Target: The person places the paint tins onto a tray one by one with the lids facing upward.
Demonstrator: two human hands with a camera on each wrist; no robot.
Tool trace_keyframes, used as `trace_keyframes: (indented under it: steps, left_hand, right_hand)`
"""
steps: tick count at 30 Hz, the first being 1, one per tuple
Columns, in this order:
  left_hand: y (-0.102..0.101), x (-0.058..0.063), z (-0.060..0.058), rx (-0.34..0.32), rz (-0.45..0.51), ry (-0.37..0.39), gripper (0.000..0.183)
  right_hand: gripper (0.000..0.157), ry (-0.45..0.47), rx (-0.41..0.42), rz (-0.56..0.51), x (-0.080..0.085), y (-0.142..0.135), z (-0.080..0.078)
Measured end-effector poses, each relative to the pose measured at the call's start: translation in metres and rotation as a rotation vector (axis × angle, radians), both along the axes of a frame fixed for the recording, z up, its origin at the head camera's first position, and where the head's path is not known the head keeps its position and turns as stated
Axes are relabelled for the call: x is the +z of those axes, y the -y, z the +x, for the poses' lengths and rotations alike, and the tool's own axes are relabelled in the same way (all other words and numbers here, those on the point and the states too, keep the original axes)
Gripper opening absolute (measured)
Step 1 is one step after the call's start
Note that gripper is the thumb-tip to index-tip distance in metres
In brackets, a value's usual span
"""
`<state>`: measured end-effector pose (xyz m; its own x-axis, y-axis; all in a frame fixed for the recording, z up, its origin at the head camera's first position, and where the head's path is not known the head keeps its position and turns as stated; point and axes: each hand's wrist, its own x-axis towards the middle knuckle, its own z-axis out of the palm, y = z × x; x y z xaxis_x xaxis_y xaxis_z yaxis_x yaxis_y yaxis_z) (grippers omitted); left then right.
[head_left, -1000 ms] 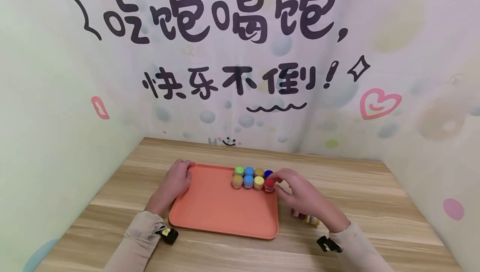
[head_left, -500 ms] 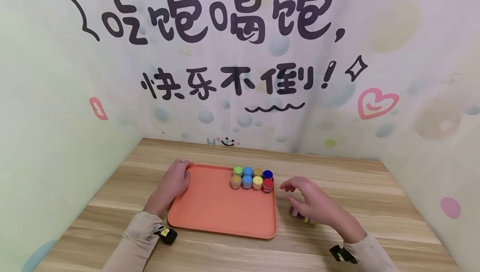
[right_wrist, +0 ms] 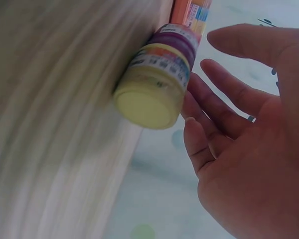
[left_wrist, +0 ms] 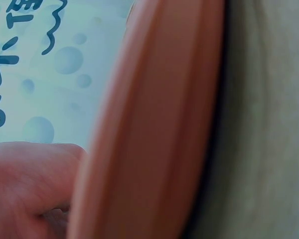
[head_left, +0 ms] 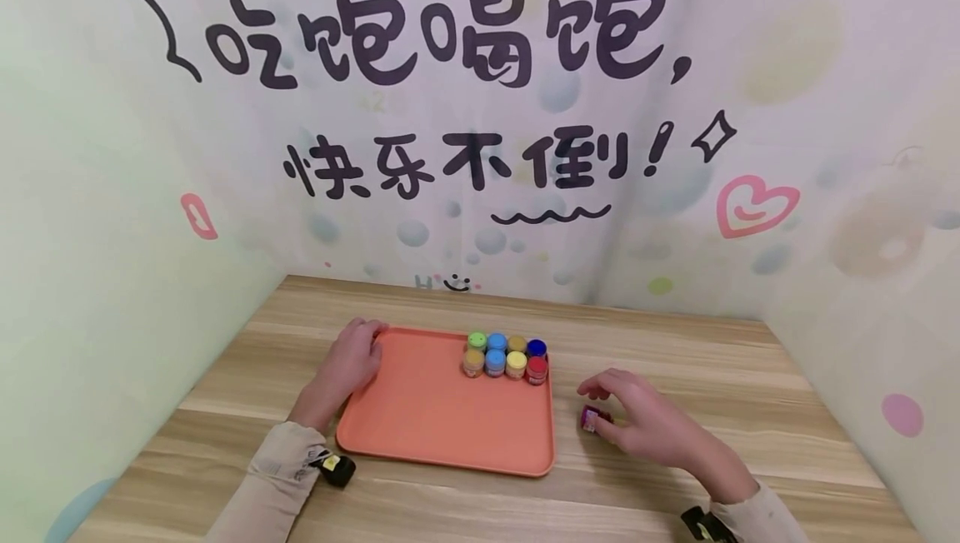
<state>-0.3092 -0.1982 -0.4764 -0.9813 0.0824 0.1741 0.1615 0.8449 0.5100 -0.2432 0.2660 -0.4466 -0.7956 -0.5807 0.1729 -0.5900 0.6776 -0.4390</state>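
Note:
My left hand (head_left: 352,361) grips the far left corner of the orange tray (head_left: 442,418), fingers bent over its rim; in the left wrist view the tray's wall (left_wrist: 149,129) partly covers that hand (left_wrist: 30,179). To the right of the tray my right hand (head_left: 645,422) hovers with fingers spread, holding nothing. Beneath it a small purple paint jar (head_left: 592,419) lies on the table. The right wrist view shows a yellow jar (right_wrist: 148,99) end to end with the purple jar (right_wrist: 177,42), the hand's fingertips (right_wrist: 192,129) close beside them. In the head view the hand hides the yellow jar.
Several small jars stand in two rows in the tray's far right corner, among them a red jar (head_left: 537,370), a green jar (head_left: 477,342) and a dark blue jar (head_left: 536,349). The wooden table (head_left: 420,505) meets a printed wall covering (head_left: 645,226) at the back.
My right hand has let go of the red jar in the tray's corner and moved right and toward me, over the lying jars. My left hand stays on the tray.

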Motion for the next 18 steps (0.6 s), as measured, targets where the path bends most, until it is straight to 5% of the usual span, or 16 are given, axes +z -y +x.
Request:
trace_keyframes:
  steps: [18]
  left_hand:
    - [0.000,0.002,0.000,0.001,-0.009,0.013,0.035]
  right_hand:
    - [0.038,0.044,0.024,0.018,-0.011,-0.013,0.006]
